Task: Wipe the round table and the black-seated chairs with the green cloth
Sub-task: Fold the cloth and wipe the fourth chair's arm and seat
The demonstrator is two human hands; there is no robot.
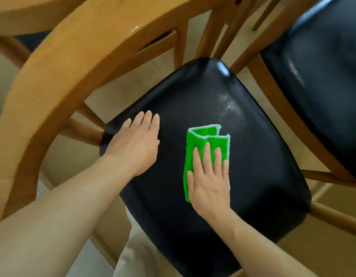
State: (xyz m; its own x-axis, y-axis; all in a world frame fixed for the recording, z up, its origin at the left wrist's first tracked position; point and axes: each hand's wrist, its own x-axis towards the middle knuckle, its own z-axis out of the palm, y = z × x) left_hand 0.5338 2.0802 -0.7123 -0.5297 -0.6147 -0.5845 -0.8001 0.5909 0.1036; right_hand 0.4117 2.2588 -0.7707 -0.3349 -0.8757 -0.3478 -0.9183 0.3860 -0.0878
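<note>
Looking down from my head camera, I am leaning over a glossy black padded chair seat set in a light wooden frame, and I am taking that seat as my landmark. My right hand is lying flat near the middle of the seat, pressing down on a bright green folded microfibre cloth with a pale stitched edge. My right fingers are lying straight and slightly spread on top of the cloth, released rather than clenched around it. The cloth is lying directly on the seat, sticking out beyond my fingertips toward the seat's far edge and showing along the thumb side of my hand.

My left hand is resting on the seat's left part, near its left edge, well apart from the cloth. Its fingers are lying straight and close together, palm down, grasping nothing. Both my bare forearms are reaching in from the near side of the seat.

Beyond the cloth, toward the seat's far right corner, a dull whitish smear is catching the light on the black surface. Curving round the seat's left and far sides, the broad arched wooden backrest rail of the chair is filling the upper left. To the right of the seat, a second black padded chair seat in a matching wooden frame is standing just beside it. Under the seat, pale beige floor tiles are showing between the wooden legs and rungs.
</note>
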